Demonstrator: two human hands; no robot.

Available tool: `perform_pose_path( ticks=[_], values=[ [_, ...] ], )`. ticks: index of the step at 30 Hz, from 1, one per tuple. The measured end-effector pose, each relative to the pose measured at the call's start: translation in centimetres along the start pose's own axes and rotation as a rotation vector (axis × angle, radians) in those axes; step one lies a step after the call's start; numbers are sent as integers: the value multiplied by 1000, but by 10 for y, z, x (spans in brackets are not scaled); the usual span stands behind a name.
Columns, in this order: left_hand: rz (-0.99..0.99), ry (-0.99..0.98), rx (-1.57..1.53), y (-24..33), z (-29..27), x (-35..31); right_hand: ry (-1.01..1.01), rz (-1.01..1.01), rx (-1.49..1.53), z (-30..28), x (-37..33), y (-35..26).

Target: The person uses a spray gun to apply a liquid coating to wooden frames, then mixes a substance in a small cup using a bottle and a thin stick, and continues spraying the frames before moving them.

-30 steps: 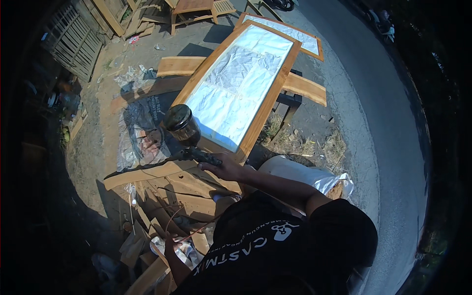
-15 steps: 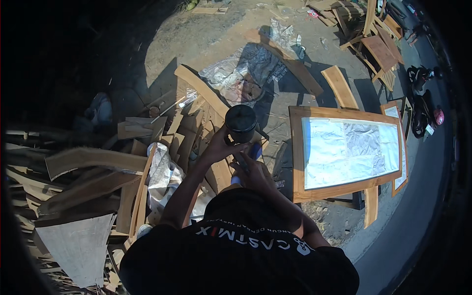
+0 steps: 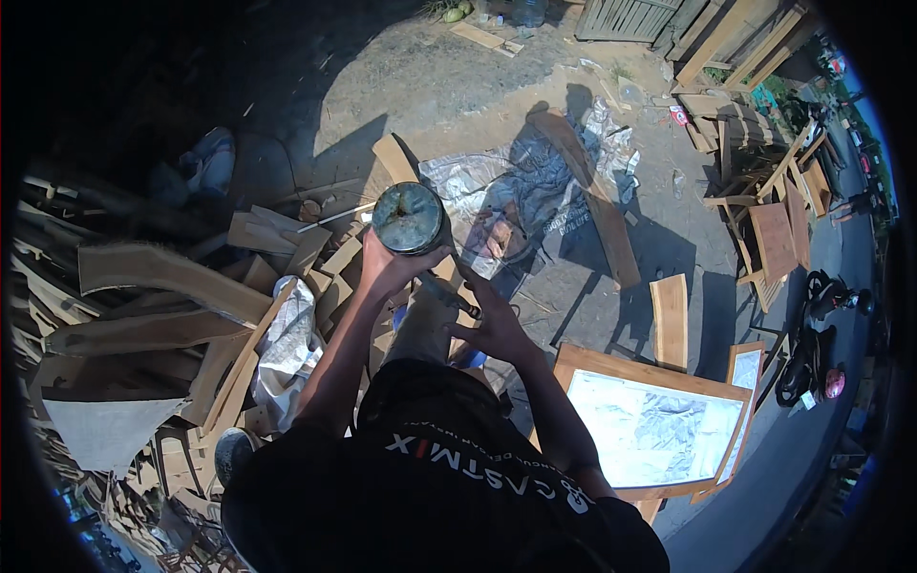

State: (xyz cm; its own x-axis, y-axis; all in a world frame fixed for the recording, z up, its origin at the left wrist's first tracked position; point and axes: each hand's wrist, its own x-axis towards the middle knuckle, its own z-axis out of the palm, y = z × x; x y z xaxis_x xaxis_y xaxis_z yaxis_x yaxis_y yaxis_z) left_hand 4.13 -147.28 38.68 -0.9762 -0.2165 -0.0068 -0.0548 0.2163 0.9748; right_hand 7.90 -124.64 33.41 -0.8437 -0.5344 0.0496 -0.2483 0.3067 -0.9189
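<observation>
My left hand (image 3: 384, 272) grips a round, dark cup (image 3: 409, 218) with a stained, paint-marked lid, tilted toward me. Below it extends a narrow metallic part (image 3: 449, 292) with a black end, so the whole looks like a paint spray gun. Close to that part, my right hand (image 3: 495, 320) has its thumb and fingers spread apart. Whether its fingertips touch the metal cannot be made out. Under my hands are my legs and scattered wood offcuts, partly hidden by my arms.
Stacked planks and curved wood pieces (image 3: 172, 286) fill the left. At right lies a wooden-framed panel (image 3: 564, 368) covered in white sheeting. A crumpled silvery sheet (image 3: 458, 177) and long board (image 3: 602, 210) lie ahead. Wooden furniture (image 3: 776, 234) and a motorbike (image 3: 807, 358) stand beyond.
The view has swung to the right. The cup has tipped so its lid faces me more. My right hand has loosened from beneath it, its fingers spreading.
</observation>
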Motion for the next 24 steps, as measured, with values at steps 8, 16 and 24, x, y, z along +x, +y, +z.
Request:
perform_pose_path(
  ticks=[8,16,24],
  values=[
    [361,-95,275,-25,23,193,325,-283,-250,-105,217,-18],
    [395,-381,181,-78,43,397,240,-76,-733,-156,420,24],
    [359,-543,178,-34,24,602,238,-67,-677,-227,601,34]
  ],
)
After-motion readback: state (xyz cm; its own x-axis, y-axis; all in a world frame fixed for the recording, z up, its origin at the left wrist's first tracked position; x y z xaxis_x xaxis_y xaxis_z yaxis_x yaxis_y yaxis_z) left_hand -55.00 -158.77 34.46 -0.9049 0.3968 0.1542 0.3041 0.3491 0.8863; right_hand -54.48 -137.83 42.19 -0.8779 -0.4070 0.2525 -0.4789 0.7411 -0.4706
